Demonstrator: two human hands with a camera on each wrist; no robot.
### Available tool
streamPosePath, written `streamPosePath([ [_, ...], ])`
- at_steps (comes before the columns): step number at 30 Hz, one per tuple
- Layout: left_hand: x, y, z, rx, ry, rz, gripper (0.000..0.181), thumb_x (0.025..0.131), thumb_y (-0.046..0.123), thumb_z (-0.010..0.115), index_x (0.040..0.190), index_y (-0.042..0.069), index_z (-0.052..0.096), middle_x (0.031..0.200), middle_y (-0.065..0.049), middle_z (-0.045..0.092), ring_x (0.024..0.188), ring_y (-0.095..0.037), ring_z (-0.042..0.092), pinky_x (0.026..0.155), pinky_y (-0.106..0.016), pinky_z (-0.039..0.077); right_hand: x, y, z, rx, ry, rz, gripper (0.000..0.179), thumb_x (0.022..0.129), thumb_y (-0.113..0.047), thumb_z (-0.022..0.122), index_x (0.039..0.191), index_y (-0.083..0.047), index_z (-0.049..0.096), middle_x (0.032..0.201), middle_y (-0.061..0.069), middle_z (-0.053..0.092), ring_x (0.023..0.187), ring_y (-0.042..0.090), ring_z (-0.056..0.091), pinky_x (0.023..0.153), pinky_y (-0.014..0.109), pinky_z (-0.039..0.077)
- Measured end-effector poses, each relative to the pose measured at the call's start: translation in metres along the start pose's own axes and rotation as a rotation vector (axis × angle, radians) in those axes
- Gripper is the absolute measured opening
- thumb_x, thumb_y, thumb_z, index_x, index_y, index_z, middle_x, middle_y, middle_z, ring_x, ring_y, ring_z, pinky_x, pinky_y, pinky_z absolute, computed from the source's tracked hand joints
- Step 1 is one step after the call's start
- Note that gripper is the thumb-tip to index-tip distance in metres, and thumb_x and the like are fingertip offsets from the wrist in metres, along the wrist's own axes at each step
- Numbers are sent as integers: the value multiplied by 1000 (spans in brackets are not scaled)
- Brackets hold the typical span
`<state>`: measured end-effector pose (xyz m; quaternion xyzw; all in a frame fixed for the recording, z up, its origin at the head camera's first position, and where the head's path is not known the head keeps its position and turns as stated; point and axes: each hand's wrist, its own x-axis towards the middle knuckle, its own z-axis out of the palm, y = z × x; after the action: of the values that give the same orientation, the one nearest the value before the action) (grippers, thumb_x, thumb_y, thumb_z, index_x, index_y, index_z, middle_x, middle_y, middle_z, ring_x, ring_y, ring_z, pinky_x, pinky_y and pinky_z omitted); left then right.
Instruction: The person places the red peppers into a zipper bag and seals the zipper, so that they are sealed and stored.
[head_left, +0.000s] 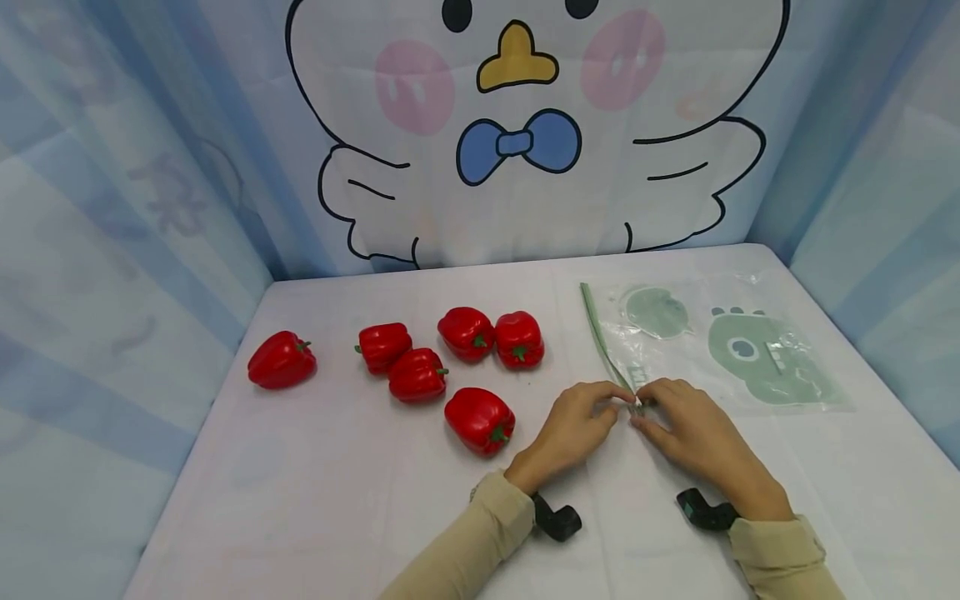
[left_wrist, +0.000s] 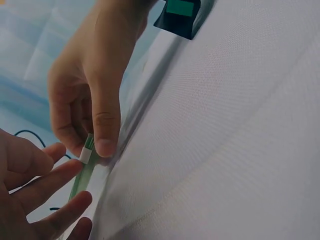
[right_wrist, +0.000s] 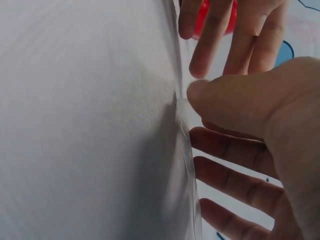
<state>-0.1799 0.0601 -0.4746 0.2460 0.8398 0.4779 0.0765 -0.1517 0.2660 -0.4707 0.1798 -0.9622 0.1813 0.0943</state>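
A clear plastic zip bag (head_left: 806, 379) with green cartoon prints lies on the table; a green strip (head_left: 595, 321) runs along its left edge. My right hand (head_left: 693, 433) pinches the near end of that strip between thumb and fingers. A small white piece (left_wrist: 85, 155) on the strip shows between the two hands in the left wrist view. My left hand (head_left: 573, 429) faces it from the left, its fingers (left_wrist: 55, 182) extended and the fingertips right at the white piece. In the right wrist view the bag's edge (right_wrist: 192, 172) runs along the right fingertips.
Several red bell peppers (head_left: 480, 421) lie to the left on the white-covered table (head_left: 315, 500), one farther off by the left edge. A light-blue cartoon curtain (head_left: 517, 225) stands behind the table and along both sides. Black wrist cameras (head_left: 557, 518) sit under the sleeves.
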Motion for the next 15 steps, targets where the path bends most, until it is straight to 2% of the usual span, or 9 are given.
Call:
streamPosePath([
  [4, 0, -1, 0, -48, 42, -9, 29, 101, 7, 58, 122, 20, 76, 125, 3, 75, 115, -9, 66, 101, -23, 50, 1, -1, 1, 2, 20, 0, 26, 90, -12, 78, 113, -6, 67, 103, 9, 73, 91, 28, 70, 77, 49, 56],
  [8, 2, -4, 1, -162, 111, -32, 26, 102, 7, 60, 121, 18, 74, 120, 2, 76, 110, -6, 68, 97, -21, 53, 2, -3, 1, 30, 95, -23, 24, 88, -5, 74, 111, -7, 66, 97, 6, 73, 79, 22, 67, 69, 41, 53],
  [12, 6, -6, 3, -354, 140, -98, 24, 101, 9, 62, 124, 14, 70, 118, -3, 77, 103, -6, 71, 90, -19, 55, 1, -4, 0, 16, 197, -60, 27, 84, 0, 74, 108, -10, 66, 91, 2, 71, 71, 18, 61, 62, 35, 46],
  [15, 7, -5, 1, -556, 88, -184, 28, 102, 13, 62, 130, 8, 64, 121, -9, 77, 103, -14, 75, 87, -21, 57, 1, -5, 0, 5, 239, -79, 28, 82, 1, 74, 107, -11, 66, 89, 1, 70, 69, 18, 58, 61, 35, 44],
])
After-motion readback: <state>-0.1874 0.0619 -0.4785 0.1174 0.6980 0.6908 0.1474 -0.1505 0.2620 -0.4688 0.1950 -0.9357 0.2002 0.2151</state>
